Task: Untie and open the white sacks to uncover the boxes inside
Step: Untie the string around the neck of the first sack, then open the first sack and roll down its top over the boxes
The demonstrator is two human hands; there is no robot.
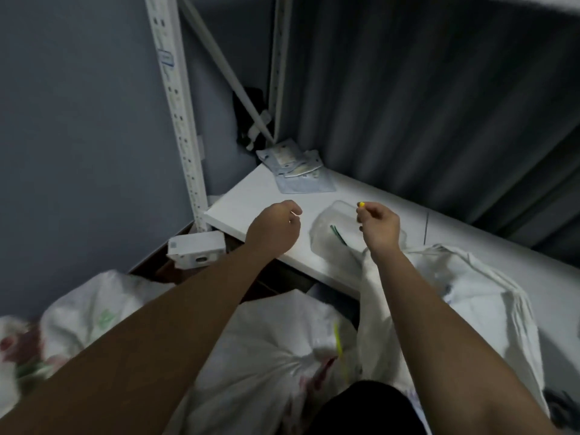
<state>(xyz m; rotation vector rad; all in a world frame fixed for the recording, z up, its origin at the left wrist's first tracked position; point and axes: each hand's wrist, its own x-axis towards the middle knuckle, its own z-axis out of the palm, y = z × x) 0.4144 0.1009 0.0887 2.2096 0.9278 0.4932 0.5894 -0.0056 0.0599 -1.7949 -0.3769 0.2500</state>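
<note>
Both hands hovered above the white worktop (pixel 251 199) while the white sacks lay below and beside them.

The right hand (pixel 381 229) pinched a small yellow piece (pixel 361 204) at its fingertips, held over a clear plastic container (pixel 332 221) with dark green ties (pixel 338 235) inside. The left hand (pixel 273 229) hung with its grip loosely curled, holding nothing. One tied white sack (pixel 266 350), with a yellow tie (pixel 340 350) at its gathered neck, sat low between the forearms; an opened white sack (pixel 480 309) slumped against the worktop under the right forearm. Flat packets (pixel 295 166) lay at the worktop's far corner.
</note>
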